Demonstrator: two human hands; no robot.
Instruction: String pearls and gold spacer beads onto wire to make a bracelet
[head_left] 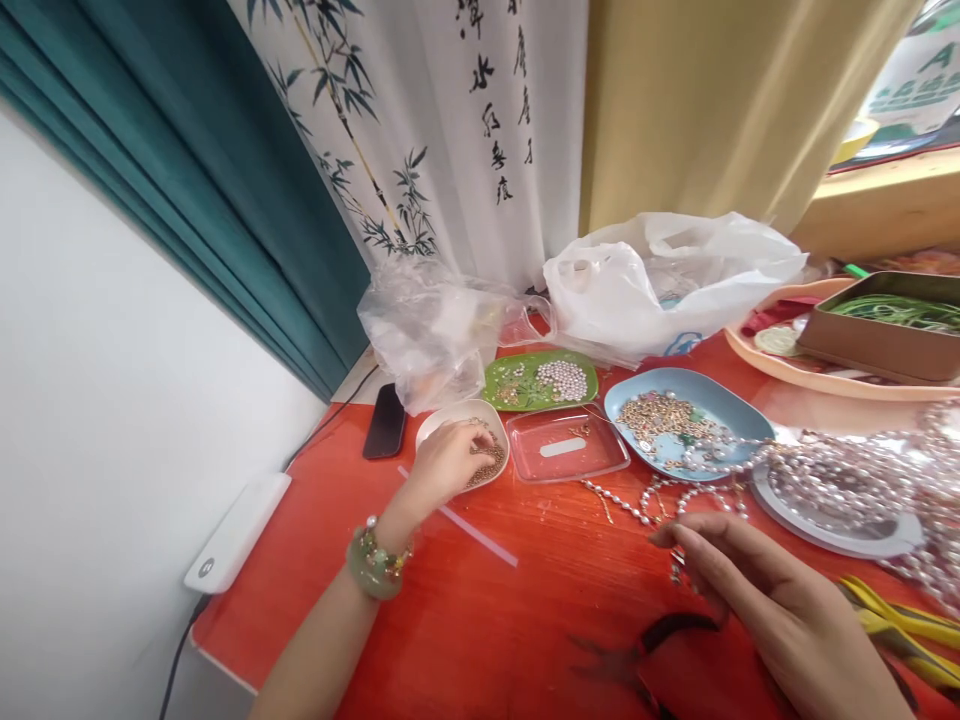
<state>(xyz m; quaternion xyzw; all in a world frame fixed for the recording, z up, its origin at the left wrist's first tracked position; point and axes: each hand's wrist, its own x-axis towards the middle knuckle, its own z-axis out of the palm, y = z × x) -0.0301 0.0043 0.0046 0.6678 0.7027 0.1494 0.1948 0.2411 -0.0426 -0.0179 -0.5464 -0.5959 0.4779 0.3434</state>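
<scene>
My left hand (444, 462) reaches into a small white dish (431, 425) of tiny bronze beads (489, 468), fingers curled down into them; what they pinch is hidden. A green bead bracelet sits on that wrist. My right hand (757, 585) rests low over the red table, fingers together, pinching a short beaded piece (677, 570) near a pearl strand (637, 510). Dark pliers (645, 645) lie under the right palm.
A clear empty tray (568, 446), a green dish of pearls (540, 380), a blue dish of gold findings (686, 420) and a plate heaped with pearl strands (840, 500) line the table. Plastic bags (660, 280), a phone (385, 421), yellow-handled pliers (907, 620) and a tin (885, 325).
</scene>
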